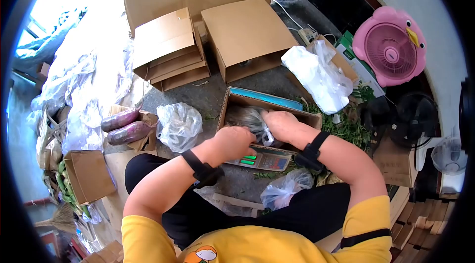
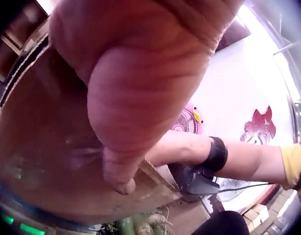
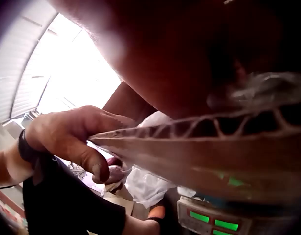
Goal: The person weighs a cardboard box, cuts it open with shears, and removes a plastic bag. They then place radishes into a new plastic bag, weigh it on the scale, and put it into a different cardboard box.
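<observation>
A narrow open cardboard box (image 1: 312, 120) stands over a digital scale (image 1: 274, 162) whose displays glow green. Inside lies a clear plastic bag (image 1: 247, 117) with greyish contents. My left hand (image 1: 232, 142) grips the box's near left rim; in the right wrist view this left hand (image 3: 72, 134) has its thumb outside the wall and fingers over the edge. Into the box reaches my right hand (image 1: 283, 125), right at the gathered plastic. Its fingertips are hidden, so I cannot tell whether they pinch the bag. A blue strip (image 1: 267, 98) runs along the box's far wall.
Larger cardboard boxes (image 1: 247, 30) stand ahead. To the left are purple eggplants (image 1: 129, 133) on a small carton and a white plastic bag (image 1: 179, 127). At right lie green leaves (image 1: 354, 127), a white bag (image 1: 316, 75) and a pink fan (image 1: 391, 47). Another bag (image 1: 287, 189) sits by my legs.
</observation>
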`<act>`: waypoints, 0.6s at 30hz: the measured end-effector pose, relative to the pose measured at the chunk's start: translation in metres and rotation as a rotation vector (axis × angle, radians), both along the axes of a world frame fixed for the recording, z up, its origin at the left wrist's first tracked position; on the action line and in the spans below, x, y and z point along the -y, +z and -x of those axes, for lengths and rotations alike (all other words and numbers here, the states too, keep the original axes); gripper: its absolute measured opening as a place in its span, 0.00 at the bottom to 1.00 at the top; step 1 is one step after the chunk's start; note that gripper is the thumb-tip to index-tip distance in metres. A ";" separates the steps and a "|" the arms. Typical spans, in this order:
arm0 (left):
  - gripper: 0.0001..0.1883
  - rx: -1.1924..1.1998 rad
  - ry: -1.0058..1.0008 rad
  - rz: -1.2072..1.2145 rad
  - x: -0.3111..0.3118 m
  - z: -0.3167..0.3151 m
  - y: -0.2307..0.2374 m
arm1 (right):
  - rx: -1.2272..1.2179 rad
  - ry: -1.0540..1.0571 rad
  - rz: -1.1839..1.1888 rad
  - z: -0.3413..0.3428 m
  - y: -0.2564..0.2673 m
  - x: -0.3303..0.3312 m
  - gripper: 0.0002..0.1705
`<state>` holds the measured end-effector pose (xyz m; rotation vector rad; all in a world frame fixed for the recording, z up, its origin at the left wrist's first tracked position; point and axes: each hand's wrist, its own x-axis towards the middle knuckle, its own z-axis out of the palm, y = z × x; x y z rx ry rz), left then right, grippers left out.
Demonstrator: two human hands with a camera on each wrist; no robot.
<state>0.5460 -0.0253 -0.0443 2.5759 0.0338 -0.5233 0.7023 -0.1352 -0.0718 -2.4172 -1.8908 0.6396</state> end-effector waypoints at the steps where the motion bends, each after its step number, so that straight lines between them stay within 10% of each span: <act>1: 0.19 0.004 0.008 -0.003 0.002 0.000 0.001 | 0.004 0.008 -0.003 -0.001 0.007 -0.004 0.13; 18: 0.06 0.032 -0.141 -0.285 0.007 0.017 -0.003 | -0.787 -0.124 -0.249 -0.012 0.120 0.008 0.06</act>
